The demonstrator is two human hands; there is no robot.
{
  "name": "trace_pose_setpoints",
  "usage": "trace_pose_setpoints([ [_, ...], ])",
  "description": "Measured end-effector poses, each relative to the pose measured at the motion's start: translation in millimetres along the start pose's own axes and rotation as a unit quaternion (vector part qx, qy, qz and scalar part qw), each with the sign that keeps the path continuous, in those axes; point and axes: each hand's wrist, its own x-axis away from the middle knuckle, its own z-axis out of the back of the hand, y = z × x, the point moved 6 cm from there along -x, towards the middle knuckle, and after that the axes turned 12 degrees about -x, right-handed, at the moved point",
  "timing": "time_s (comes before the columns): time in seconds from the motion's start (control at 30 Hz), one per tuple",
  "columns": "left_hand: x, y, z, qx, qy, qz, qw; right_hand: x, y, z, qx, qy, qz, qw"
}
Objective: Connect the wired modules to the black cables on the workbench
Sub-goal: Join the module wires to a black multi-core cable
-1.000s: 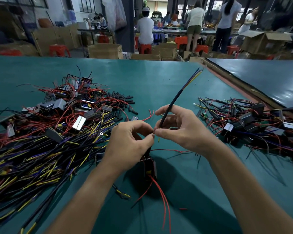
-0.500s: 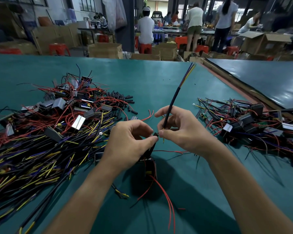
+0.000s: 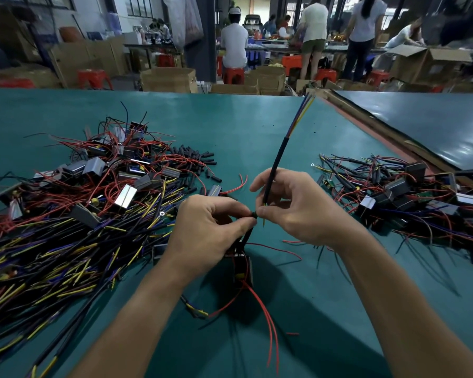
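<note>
Found left hand (image 3: 208, 236) and right hand (image 3: 298, 211) close together above the middle of the workbench (image 3: 243, 126), fingertips nearly meeting. Noted left thumb and forefinger pinching a short black sleeve (image 3: 248, 230), with a dark wired module (image 3: 242, 268) hanging just below at 6 o'clock and its red leads (image 3: 268, 320) trailing on toward 6. Noted right hand gripping a black cable (image 3: 277, 162) leaning toward 1 o'clock, coloured cores (image 3: 303, 110) fanned at the far tip, one thin yellow core poking out beneath the fingers. Unable to confirm any join between cable and module leads. Logged at 9 o'clock a large heap of black cables (image 3: 52, 255), and toward 10 o'clock loose modules (image 3: 115, 170) tangled in red wire. Logged at 11 o'clock a scatter of short black tubes (image 3: 194, 158). Logged at 3 o'clock, well apart from the hands, a second tangle of modules and wires (image 3: 407, 195).
</note>
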Motion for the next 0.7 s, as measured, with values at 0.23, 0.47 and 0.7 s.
trace_pose_setpoints([
  [0.23, -0.8, -5.3, 0.1, 0.015, 0.003, 0.028, 0.999, -1.1, 4.5, 2.1, -0.058, 0.020, -0.012, 0.998],
  [0.47, -0.4, -5.1, -1.6, 0.042, 0.000, 0.045, 0.998, -3.3, 7.1, 4.2, -0.061, 0.049, -0.012, 0.997],
  [0.7, 0.1, -3.5, -0.4, 0.056, 0.001, 0.048, 0.997, -2.2, -1.6, 3.7, -0.050, 0.064, 0.022, 0.996],
])
